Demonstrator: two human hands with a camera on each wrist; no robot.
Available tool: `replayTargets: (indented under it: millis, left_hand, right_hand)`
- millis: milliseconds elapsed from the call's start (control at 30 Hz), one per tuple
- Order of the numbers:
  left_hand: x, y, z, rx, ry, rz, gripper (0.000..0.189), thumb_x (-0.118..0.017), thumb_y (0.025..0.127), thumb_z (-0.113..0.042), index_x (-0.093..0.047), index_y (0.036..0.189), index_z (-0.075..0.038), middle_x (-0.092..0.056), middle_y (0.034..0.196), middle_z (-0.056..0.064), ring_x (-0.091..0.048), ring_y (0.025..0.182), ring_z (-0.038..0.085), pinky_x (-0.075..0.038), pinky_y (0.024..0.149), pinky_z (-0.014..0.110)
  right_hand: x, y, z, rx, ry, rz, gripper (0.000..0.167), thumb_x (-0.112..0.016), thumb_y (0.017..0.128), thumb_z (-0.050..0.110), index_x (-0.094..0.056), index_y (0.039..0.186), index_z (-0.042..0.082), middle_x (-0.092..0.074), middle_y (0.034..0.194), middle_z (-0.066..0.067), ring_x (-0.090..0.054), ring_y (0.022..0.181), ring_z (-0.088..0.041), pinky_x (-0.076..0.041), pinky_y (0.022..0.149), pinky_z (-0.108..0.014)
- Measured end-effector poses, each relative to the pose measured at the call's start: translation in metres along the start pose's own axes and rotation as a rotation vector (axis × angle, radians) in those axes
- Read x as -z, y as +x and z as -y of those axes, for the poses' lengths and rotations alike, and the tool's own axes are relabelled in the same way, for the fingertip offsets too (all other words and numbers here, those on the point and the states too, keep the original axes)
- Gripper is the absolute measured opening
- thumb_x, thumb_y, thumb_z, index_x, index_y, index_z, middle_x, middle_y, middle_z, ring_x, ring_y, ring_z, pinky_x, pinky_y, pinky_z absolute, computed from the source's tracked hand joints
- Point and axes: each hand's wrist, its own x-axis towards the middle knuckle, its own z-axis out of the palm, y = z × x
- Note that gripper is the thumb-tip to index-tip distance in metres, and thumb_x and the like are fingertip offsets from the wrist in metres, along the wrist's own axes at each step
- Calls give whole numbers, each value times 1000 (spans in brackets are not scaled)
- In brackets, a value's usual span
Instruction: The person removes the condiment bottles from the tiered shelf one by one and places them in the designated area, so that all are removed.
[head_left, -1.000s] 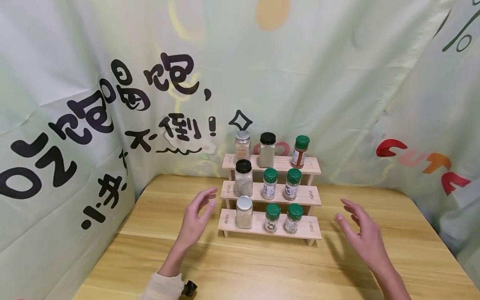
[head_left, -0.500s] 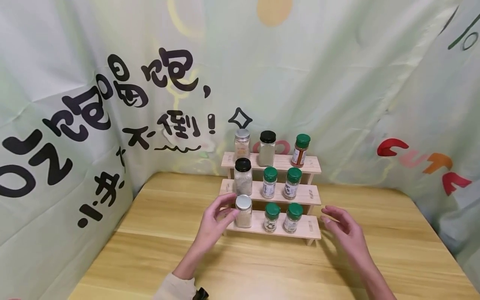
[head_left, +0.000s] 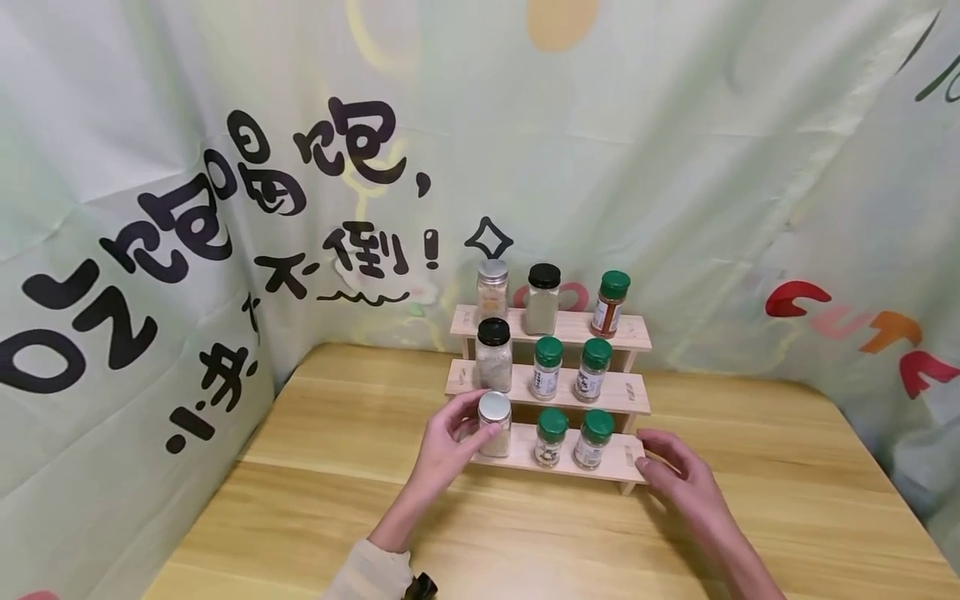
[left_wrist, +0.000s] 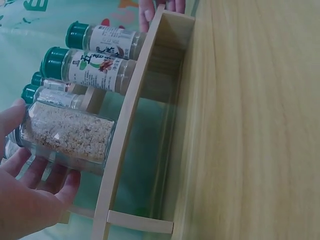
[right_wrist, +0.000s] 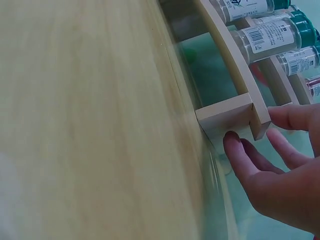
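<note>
My left hand [head_left: 447, 446] holds a square glass jar [left_wrist: 70, 132] of pale, coarse grains with a silver lid at the left of the lowest shelf. In the left wrist view the thumb is by its neck and the fingers curl behind it. The jar's base is right at the shelf board. At the other end, my right hand [head_left: 686, 475] grips the end of the wooden three-step spice rack [head_left: 489, 460], thumb in front and fingers behind. Two green-capped spice bottles, one left [head_left: 550, 442] and one right [head_left: 592, 442], stand upright on the same step.
On the middle step are a black-lidded jar [head_left: 493, 358] and two green-capped bottles. The top step carries a silver-lidded jar [head_left: 492, 292], a black-lidded jar [head_left: 543, 300] and a green-capped red spice bottle [head_left: 611, 304]. A printed curtain [head_left: 675, 167] hangs behind the wooden table [head_left: 337, 517].
My left hand has moved right from beside the rack to the silver-lidded jar and taken hold of it. My right hand has moved left onto the rack's right end.
</note>
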Motion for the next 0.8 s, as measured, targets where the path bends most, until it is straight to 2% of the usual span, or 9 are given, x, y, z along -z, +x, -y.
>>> replayTargets:
  millis: [300,600,800]
  left_hand:
    - [-2,2,2,24,21,-22,49,-82,86,-3,-65,131,-1,-65,128,15,-63,118,30,-54,103,36]
    - [0,0,1,32,28,-43,46,-83,85,-1,-67,128,-2,-68,124,13,-65,113,27,-55,100,34]
    - [-1,2,0,10,34,-34,48,-84,84,-4,-67,129,-3,-68,124,14,-66,113,29,-56,99,36]
  right_hand:
    - [1,2,0,-66,12,-8,55,-66,102,20,-47,149,-1,-47,150,-27,-58,109,7,-54,90,-18]
    - [-2,3,0,-46,39,2,53,-66,102,17,-48,146,-4,-48,148,-30,-59,109,6,-60,86,-27]
    - [0,3,-1,-38,78,1,53,-66,102,15,-46,147,-5,-49,147,-30,-64,107,-2,-62,85,-33]
